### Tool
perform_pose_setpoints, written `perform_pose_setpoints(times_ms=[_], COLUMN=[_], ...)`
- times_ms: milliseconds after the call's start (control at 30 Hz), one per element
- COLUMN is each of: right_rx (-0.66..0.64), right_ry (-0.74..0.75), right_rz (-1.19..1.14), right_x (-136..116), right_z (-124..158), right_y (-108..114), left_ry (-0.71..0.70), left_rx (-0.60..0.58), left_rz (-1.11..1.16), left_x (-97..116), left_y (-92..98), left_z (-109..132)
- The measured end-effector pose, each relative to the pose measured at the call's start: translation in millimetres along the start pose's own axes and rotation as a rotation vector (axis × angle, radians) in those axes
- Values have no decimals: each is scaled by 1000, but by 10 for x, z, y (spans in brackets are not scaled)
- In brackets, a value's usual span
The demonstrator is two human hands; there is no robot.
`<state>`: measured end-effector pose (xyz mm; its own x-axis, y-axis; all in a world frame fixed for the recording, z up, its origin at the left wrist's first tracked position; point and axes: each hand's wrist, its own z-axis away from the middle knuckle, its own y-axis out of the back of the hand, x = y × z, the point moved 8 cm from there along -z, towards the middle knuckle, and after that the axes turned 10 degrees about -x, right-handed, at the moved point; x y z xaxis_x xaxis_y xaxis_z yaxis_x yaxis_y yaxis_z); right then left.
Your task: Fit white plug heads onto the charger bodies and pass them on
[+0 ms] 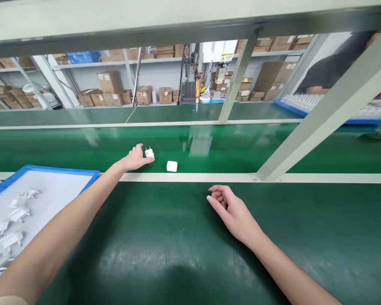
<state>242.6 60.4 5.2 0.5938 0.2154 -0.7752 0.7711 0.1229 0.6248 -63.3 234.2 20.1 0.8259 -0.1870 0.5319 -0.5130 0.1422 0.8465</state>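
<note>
My left hand (135,159) reaches onto the far green conveyor belt, thumb and fingers apart around a white plug adapter (149,153). The adapter's two pins point up. My thumb lies along its near side, and whether it touches is hard to tell. To the right, a second white adapter (172,166) lies on the belt near its front rail, with no pins showing. Over the near green work surface (165,228), my right hand (230,209) is loosely curled, thumb and index finger apart, with nothing in it.
A blue-rimmed white tray (62,180) with several white plug adapters stands at left. A slanted metal post (324,110) crosses the right side. Beyond the belt are a dispensing machine (190,76), shelved cartons (110,82), a person's dark sleeve (330,70) and another blue tray (294,108).
</note>
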Motion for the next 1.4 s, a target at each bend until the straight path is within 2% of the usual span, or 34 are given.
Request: perform_pose_setpoints(times_ms=[67, 100, 200, 267, 333, 400, 500, 600, 667, 800, 900, 1000, 1067, 1133, 1200, 1233, 1300, 1400], right_rx=[0, -2, -6, 2, 10, 13, 4, -4, -8, -10, 1, -5, -13, -19, -28, -36, -53, -87], right_ry=[-1, -2, -5, -9, -12, -16, -28, -53, -72, -89, -107, -127, -120, -100, -82, -76, -60, -38], right_rz=[3, 6, 9, -1, -15, -23, -12, 23, 54, 96, 103, 91, 81, 73, 62, 56, 41, 18], right_x=[-3, -4, 0, 15, 40, 71, 127, 186, 223, 295, 350, 348, 291, 207, 127, 93, 39, 1], right_z=[-5, -7, -4, 6, 17, 23, 5, -44, -83, -149, -173, -161, -134, -98, -58, -39, 0, 56], right_y=[-2, -4, -4, 9, 24, 36, 40, 43, 40, 25, 26, 19, 11, -1, -15, -25, -43, -82], left_ry=[-99, -186, -468, -553, -563, -573, -630, -668, -686, -734, -805, -939, -1028, -1031, -900, -763, -463, -105], left_rx=[19, 0, -159, -228, -231, -224, -260, -379, -444, -415, -389, -318, -290, -289, -276, -277, -271, -226], left_rz=[-90, -153, -358, -469, -536, -581, -632, -708, -820, -997, -1026, -1018, -963, -890, -864, -899, -1000, -1050], left_x=[315, 512, 1043, 1232, 1322, 1376, 1433, 1444, 1435, 1404, 1361, 1417, 1494, 1505, 1327, 1113, 468, -765], left_y=[-29, -114, -608, -914, -1058, -1049, -854, -647, -585, -655, -878, -1029, -979, -755, -354, -111, 433, 1177], left_z=[63, 98, 208, 231, 207, 210, 367, 708, 994, 1506, 1802, 2065, 2204, 2241, 2135, 2031, 1840, 1731])
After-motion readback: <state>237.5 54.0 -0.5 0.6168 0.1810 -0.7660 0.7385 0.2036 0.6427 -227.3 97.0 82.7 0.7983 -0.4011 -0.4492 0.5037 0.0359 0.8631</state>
